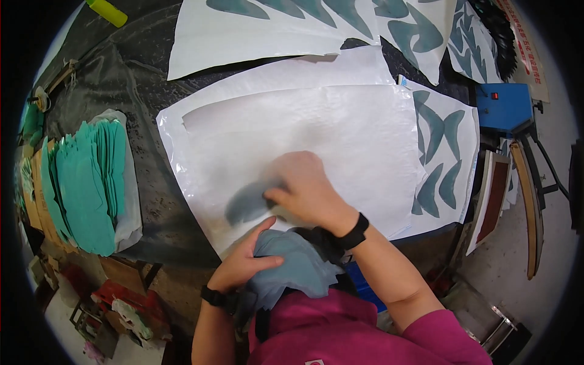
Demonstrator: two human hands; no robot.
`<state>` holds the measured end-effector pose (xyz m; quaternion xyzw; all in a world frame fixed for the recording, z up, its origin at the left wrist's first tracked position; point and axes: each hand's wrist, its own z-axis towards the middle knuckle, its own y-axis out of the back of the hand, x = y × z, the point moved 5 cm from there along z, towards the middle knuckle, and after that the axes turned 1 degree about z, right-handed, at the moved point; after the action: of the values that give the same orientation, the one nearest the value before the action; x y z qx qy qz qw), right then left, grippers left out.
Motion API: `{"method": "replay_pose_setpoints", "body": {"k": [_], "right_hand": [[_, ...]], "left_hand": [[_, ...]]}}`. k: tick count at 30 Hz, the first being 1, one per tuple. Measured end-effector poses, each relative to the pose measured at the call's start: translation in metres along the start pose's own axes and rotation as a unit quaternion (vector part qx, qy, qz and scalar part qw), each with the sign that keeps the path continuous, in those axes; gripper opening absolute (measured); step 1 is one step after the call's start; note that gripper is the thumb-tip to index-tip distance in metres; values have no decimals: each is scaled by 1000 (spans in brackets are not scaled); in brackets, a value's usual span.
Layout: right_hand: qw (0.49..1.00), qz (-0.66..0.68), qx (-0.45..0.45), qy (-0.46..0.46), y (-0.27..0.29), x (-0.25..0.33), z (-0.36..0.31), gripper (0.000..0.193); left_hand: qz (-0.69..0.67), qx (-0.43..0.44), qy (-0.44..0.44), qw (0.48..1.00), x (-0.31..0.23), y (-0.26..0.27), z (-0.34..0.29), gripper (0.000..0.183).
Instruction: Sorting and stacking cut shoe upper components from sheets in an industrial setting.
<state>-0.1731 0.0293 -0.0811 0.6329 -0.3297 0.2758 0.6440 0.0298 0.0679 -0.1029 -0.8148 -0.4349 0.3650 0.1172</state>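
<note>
A person's left hand point(238, 263) holds a bundle of thin blue-grey pieces point(295, 261) against the front of a magenta shirt point(322, 319), the thumb laid across the top layer, the index finger stretched out at the far edge and the other fingers hidden. The right hand point(304, 188), fingers curled, meets a single blue-grey piece point(246, 204) on the near part of a broad white sheet point(347, 121); motion blur makes it impossible to tell whether thumb and fingers pinch the piece or press it.

The bundle is soft and layered, its edges loosely ruffled. The lone piece looks rounded, its outline smeared. The white sheet is smooth, faintly wrinkled along its right side, and overlaps a glossier sheet point(171, 131) beneath.

On the right, a patterned sheet point(435, 152) bears curved, fin-like blue-grey shapes; another patterned sheet point(261, 36) lies at the far side. A stack of green pieces point(91, 182), upright and ragged-edged, stands at left on the creased black table cover point(155, 91). A yellow-green bottle point(108, 12) lies at the upper left, a blue machine point(504, 106) with a red switch sits at right, and the right forearm crosses the sheet's near edge.
</note>
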Motion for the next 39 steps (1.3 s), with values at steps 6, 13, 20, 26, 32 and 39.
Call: {"method": "replay_pose_setpoints", "body": {"k": [6, 13, 20, 26, 32, 39], "right_hand": [[917, 304, 46, -253, 52, -26, 2, 39], [986, -112, 34, -121, 15, -23, -21, 52], [955, 110, 185, -203, 25, -33, -31, 38], [890, 373, 117, -237, 61, -53, -65, 51], [948, 154, 226, -162, -3, -11, -119, 63], [993, -15, 103, -61, -26, 6, -128, 47]], "left_hand": [[-21, 5, 35, 999, 3, -18, -20, 98], [-37, -49, -51, 997, -9, -35, 17, 106], [52, -110, -82, 989, 10, -32, -10, 98], [-95, -107, 52, 988, 70, -19, -107, 71], [-310, -237, -173, 904, 94, 18, -129, 65], [-291, -219, -218, 905, 0, 58, -27, 49]]}}
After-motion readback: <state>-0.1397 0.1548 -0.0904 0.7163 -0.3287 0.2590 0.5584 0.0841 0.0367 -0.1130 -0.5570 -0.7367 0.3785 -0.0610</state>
